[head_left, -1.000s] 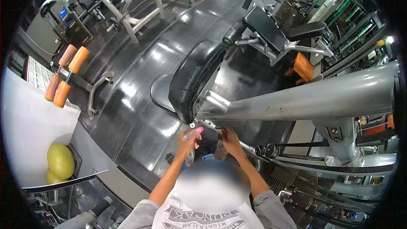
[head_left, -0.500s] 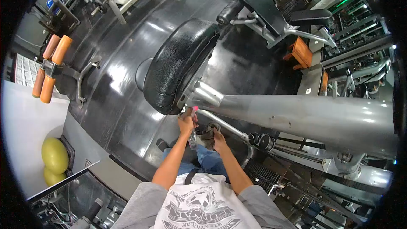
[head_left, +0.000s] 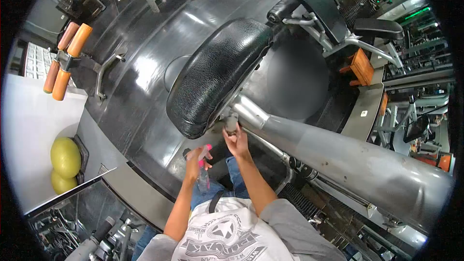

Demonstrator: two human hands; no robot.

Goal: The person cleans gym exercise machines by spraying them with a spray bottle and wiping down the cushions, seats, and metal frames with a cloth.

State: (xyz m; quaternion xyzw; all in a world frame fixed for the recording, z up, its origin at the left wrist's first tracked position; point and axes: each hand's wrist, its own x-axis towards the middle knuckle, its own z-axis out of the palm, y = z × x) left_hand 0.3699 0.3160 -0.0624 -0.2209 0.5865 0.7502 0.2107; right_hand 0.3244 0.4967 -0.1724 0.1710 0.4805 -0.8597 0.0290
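Observation:
My left hand is closed around a clear spray bottle with a pink trigger head, held low in front of my jeans. My right hand grips a greyish cloth. The cloth is up against the metal bracket area under a black padded seat; whether it touches the metal is hard to make out. From beneath that pad a thick silver tube runs off to the right, just beyond my right hand.
A weight bench and a wooden stool stand at the upper right. Orange-brown foam rollers are at the left, above yellow-green balls. A thin silver bar passes below the thick tube.
My right hand has risen with the cloth to the underside of the seat. My left hand has drawn back from there, down and left, with the spray bottle. The view has shifted somewhat.

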